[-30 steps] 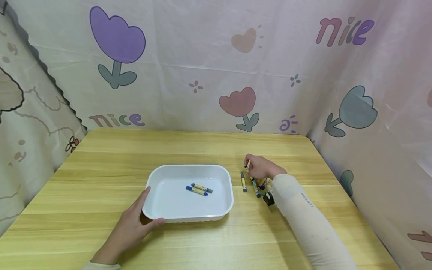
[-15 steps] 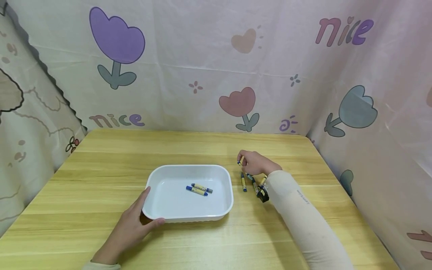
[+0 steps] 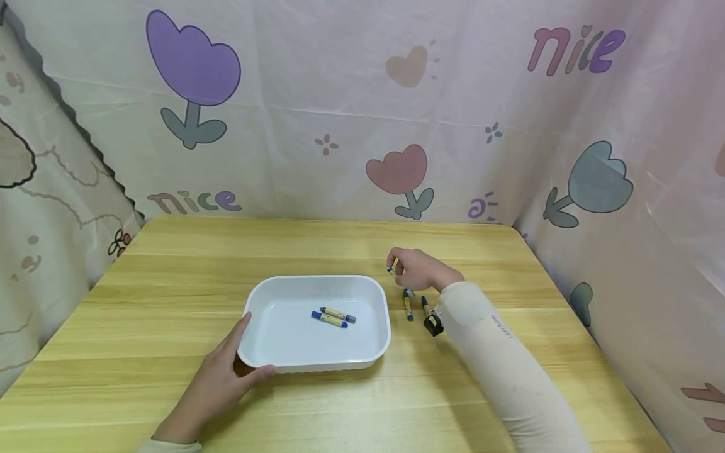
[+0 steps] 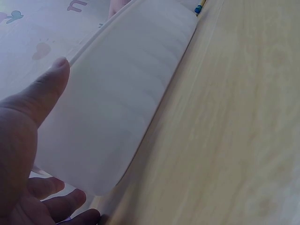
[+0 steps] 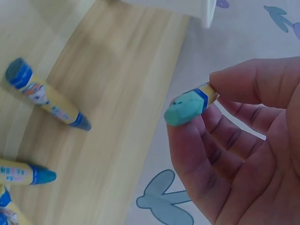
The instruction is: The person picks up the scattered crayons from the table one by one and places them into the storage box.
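Observation:
At the near left corner of a white plastic tray (image 3: 272, 343), my left hand (image 3: 218, 377) grips with its thumb on the front rim and its fingers along the left side; the left wrist view shows this tray wall (image 4: 112, 89) close up. Two crayons in yellow wrappers lie side by side in the tray, a blue one (image 3: 328, 319) and a greyish one (image 3: 340, 314). Beyond the tray's right side, my right hand (image 3: 419, 269) pinches a teal-tipped crayon (image 5: 187, 108) between thumb and index finger, above the table.
Loose crayons lie on the wooden table (image 3: 317, 245) right of the tray, including a dark one (image 3: 408, 305) and a blue-tipped one (image 5: 28, 173). A small black device (image 3: 433, 324) beneath the right sleeve partly hides them. Patterned cloth (image 3: 294, 75) hangs behind the table.
My right hand has moved left and away from the loose crayons, towards the tray's far right corner, carrying its crayon. The left hand and tray have stayed put.

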`<action>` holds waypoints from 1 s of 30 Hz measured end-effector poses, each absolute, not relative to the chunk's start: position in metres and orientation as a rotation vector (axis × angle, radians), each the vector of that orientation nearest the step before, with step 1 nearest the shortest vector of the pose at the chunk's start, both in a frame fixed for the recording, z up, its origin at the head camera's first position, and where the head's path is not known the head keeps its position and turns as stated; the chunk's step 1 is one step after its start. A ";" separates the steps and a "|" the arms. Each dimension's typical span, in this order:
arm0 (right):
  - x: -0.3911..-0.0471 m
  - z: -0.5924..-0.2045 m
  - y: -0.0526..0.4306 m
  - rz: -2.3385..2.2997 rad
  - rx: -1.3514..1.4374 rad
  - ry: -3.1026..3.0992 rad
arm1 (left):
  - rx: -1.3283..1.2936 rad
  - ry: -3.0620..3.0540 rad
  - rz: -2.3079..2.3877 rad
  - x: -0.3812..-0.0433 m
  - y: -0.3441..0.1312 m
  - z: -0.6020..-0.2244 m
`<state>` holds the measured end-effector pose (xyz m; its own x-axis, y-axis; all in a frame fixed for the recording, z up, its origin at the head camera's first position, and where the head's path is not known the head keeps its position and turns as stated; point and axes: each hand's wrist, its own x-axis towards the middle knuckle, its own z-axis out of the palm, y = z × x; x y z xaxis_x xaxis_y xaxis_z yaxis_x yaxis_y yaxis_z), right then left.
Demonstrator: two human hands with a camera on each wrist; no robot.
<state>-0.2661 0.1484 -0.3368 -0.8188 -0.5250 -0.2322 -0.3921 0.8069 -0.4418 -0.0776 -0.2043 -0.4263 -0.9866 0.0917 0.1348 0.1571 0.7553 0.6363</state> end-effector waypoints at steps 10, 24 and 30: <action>-0.263 -0.331 0.131 -0.544 -0.745 2.638 | -0.197 -2.869 -1.043 -0.078 -0.204 -0.425; -0.257 -0.323 0.105 -0.490 -0.756 2.607 | -0.201 -2.853 -1.044 -0.076 -0.204 -0.425; -0.256 -0.321 0.095 -0.456 -0.765 2.599 | -0.202 -2.851 -1.046 -0.076 -0.204 -0.424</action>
<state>-0.2559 0.0950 -0.3206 -0.7739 -0.5706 -0.2748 -0.4431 0.7978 -0.4089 -0.0760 -0.2035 -0.4239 -0.9864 0.0904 0.1372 0.1577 0.7556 0.6358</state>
